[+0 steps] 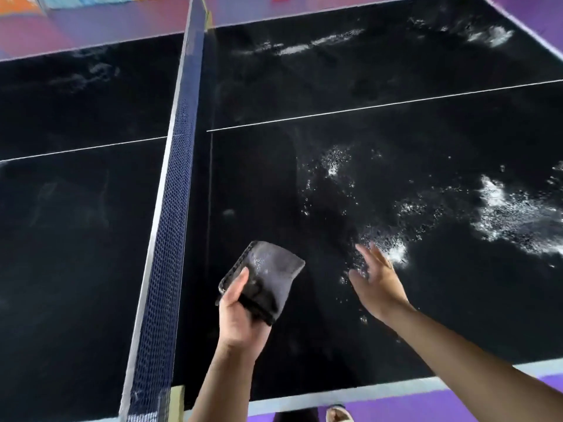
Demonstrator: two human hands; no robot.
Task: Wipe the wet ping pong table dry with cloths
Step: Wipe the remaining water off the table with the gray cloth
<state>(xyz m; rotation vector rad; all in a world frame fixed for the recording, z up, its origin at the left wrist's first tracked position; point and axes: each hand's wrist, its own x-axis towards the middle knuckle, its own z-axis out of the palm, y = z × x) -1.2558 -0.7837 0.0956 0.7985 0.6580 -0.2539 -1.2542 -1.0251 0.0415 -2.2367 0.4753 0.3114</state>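
Note:
A black ping pong table (335, 184) fills the view, and I stand at its near side edge. My left hand (240, 312) grips a folded dark grey cloth (268, 275), held just above the table to the right of the net. Beside it, my right hand (377, 284) hovers with fingers spread, holding nothing, over a patch of water drops (384, 242). A larger wet patch (511, 214) glistens at the right. More wet streaks (307, 47) lie on the far side of the white centre line.
A dark blue net (173, 190) with a white top band runs from near left to the far edge, splitting the table. Purple floor (426, 406) lies below the near edge, where a shoe (338, 415) shows. Coloured boards stand at the far left.

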